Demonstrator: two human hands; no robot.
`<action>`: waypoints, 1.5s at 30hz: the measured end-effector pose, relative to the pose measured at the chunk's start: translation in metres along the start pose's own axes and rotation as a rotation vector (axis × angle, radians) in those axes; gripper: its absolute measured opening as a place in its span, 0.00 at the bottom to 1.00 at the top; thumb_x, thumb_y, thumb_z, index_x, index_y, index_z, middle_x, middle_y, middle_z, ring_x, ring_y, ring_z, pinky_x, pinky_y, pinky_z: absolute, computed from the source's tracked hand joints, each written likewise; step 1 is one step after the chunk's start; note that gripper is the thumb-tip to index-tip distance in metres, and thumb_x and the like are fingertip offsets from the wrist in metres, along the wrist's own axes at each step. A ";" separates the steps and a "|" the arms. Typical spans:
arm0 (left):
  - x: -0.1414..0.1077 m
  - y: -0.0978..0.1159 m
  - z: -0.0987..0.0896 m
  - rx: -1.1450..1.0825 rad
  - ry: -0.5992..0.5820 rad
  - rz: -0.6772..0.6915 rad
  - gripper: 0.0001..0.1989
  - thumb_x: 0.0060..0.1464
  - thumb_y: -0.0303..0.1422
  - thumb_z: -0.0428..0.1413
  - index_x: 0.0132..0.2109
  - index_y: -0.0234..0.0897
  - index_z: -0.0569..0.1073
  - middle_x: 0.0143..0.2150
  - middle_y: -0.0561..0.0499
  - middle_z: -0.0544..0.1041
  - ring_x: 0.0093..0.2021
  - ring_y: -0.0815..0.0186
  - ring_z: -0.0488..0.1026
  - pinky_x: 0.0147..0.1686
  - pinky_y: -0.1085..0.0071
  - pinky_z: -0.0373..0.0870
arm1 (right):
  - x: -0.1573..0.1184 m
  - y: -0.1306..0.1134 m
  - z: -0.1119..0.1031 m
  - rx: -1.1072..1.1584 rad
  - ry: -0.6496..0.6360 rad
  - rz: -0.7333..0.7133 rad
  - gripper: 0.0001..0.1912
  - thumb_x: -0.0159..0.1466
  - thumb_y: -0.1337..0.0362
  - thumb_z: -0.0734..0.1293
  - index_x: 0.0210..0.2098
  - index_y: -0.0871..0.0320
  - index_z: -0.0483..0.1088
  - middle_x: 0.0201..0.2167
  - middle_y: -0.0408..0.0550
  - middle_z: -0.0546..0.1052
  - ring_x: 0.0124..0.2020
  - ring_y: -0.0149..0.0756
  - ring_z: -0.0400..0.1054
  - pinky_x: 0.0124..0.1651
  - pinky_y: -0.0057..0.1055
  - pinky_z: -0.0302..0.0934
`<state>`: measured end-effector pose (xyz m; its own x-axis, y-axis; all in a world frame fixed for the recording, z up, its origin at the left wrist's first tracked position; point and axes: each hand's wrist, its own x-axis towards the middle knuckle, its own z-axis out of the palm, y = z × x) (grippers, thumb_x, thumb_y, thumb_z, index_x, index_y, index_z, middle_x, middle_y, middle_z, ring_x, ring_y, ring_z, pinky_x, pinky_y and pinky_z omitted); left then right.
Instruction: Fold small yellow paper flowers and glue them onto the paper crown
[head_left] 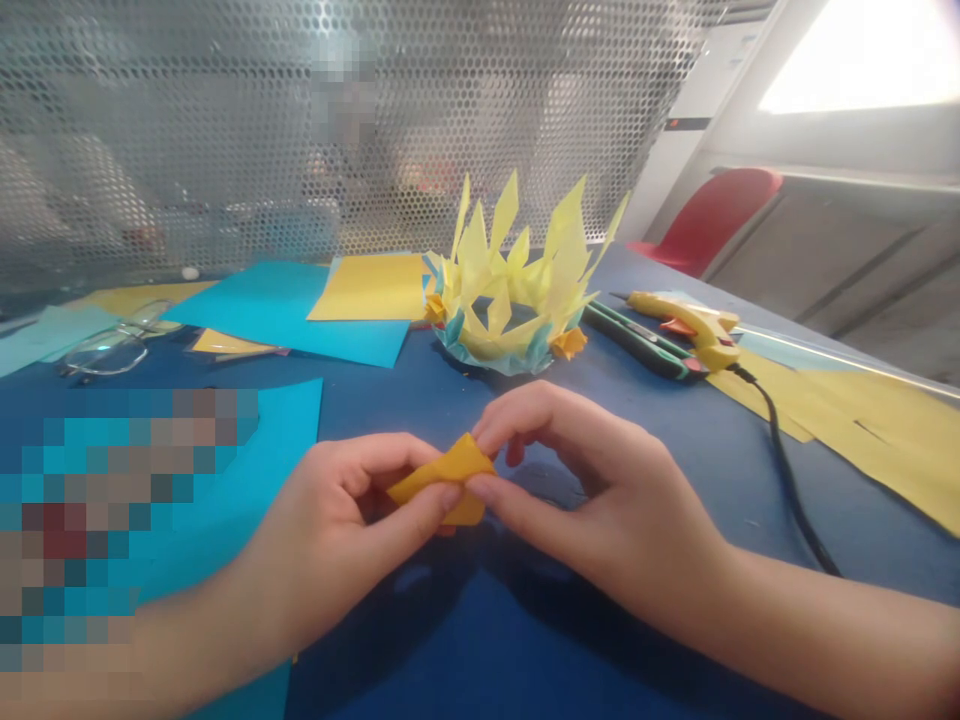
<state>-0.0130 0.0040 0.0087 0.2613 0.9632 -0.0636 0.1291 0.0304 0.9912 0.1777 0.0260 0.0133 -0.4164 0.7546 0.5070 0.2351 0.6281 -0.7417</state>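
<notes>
A small piece of folded orange-yellow paper (457,470) is held between both hands, above the dark blue table (405,630). My left hand (352,500) grips its left side, thumb on the near face. My right hand (585,470) pinches its right end between thumb and fingers. Some folds are covered by the fingers. Just beyond the hands stands a pale yellow paper crown (517,270) with tall pointed pieces, a light blue base and orange paper flowers (568,343) at its sides.
A yellow glue gun (686,325) with a black cord lies right of the crown beside a green-and-black cutter (637,340). Yellow sheets (862,410) lie at right, blue sheets (285,310) at left near eyeglasses (109,352). Behind rises a perforated metal panel (225,130); a red chair (712,220) stands beyond.
</notes>
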 end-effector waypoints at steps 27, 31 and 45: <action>-0.009 0.001 0.001 0.359 0.046 0.312 0.07 0.57 0.27 0.57 0.34 0.43 0.78 0.28 0.64 0.82 0.27 0.78 0.77 0.28 0.89 0.68 | -0.005 -0.008 -0.007 -0.187 -0.029 -0.308 0.08 0.59 0.79 0.68 0.34 0.61 0.74 0.31 0.44 0.74 0.32 0.22 0.70 0.40 0.15 0.66; -0.009 -0.001 0.001 0.342 0.064 0.330 0.08 0.59 0.27 0.56 0.37 0.45 0.79 0.30 0.65 0.82 0.28 0.79 0.77 0.30 0.89 0.67 | -0.002 -0.011 -0.002 -0.087 -0.008 -0.143 0.10 0.55 0.81 0.68 0.29 0.60 0.71 0.26 0.39 0.75 0.28 0.21 0.68 0.34 0.15 0.65; -0.007 0.002 -0.001 0.168 -0.020 0.147 0.10 0.62 0.31 0.54 0.41 0.43 0.82 0.35 0.56 0.84 0.33 0.69 0.78 0.33 0.81 0.72 | 0.002 -0.003 -0.004 -0.135 -0.012 -0.217 0.11 0.59 0.78 0.69 0.34 0.58 0.80 0.37 0.47 0.75 0.35 0.25 0.72 0.41 0.19 0.69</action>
<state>-0.0158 -0.0021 0.0110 0.3081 0.9483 0.0761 0.2451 -0.1564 0.9568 0.1803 0.0265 0.0182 -0.4799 0.5978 0.6421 0.2539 0.7952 -0.5506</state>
